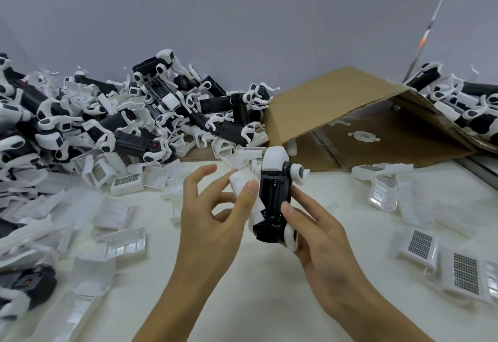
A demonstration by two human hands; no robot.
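Far left and back: heap of black-and-white toys (134, 115), tangled, stacked against the grey wall (242, 18). In front of it, all over the white bench (269, 287): clear plastic trays (121, 244), scattered, some overlapping, some with a dark grid pattern inside.

Centre left: left hand (213, 223), raised above the bench, palm turned right. Thumb and curled fingers (252, 188) pinching a small white part (239, 180); index finger stretched up and away from it. White part just left of the toy, touching its left side; cannot tell if joined to it.

Centre: one toy (273, 199), black body, white cap on top, white knob sticking out upper right, held upright in the air, open black underside facing the camera. Toy between both hands, off the bench.

Centre right: right hand (323, 247), holding the toy from its right side and from below. Thumb across the lower front of the black body, other fingers (289, 211) wrapped behind and under; white leg of the toy poking out by the palm. Grip narrow, closed round the toy.

Behind the hands, right of centre: cardboard box (323, 99) lying on its side, mouth open toward the camera, one small white piece (362, 136) inside on the bottom wall.

Right: more clear trays and white grid pieces (420, 244) on the bench, well apart from the hands. Far right, behind the box: second heap of toys (463, 99).
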